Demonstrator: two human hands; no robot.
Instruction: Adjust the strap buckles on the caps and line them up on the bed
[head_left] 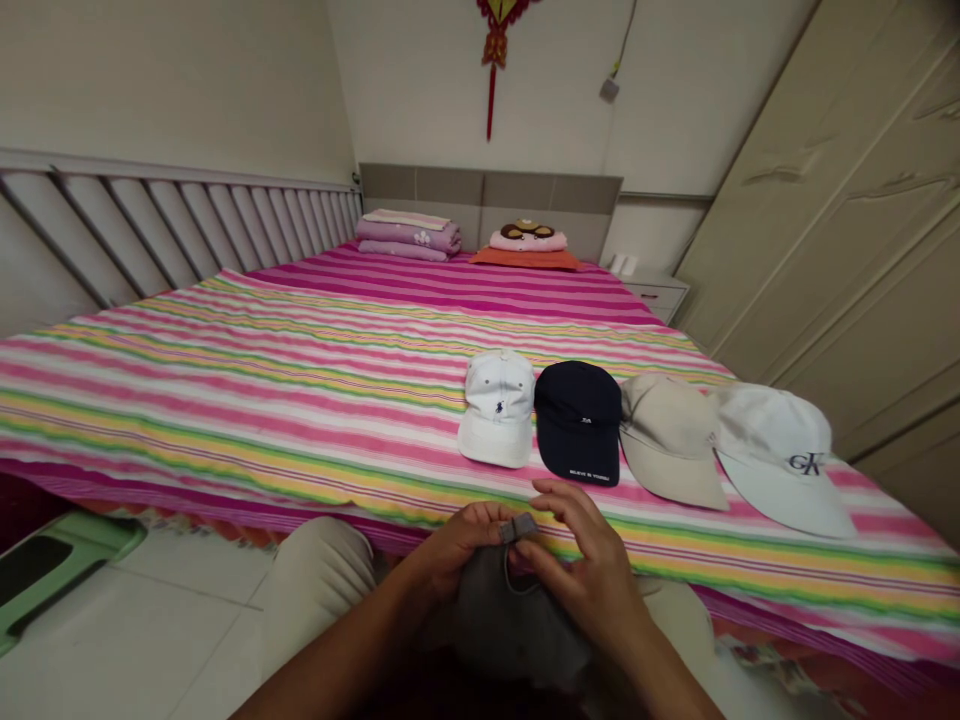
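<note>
A dark grey baseball cap (pixel 510 625) rests on my lap, with its back strap raised. My left hand (pixel 457 548) holds the cap at the strap, and my right hand (pixel 583 570) pinches a small grey buckle (pixel 518 528) on that strap from the other side. Beyond my hands, a row of caps lies on the striped bed: a white cap with a navy polo logo (pixel 499 410), a navy cap (pixel 578 423), a beige cap (pixel 670 442) and a white cap with dark lettering (pixel 780 460). None of them touches my hands.
The pink, yellow and green striped bedspread (pixel 247 420) reaches just past my knees (pixel 319 575). Folded bedding (pixel 409 235) and a pillow (pixel 525 245) lie at the far end. A slatted rail runs along the left, wardrobe doors stand on the right, and a green stool (pixel 52 570) sits on the floor at the left.
</note>
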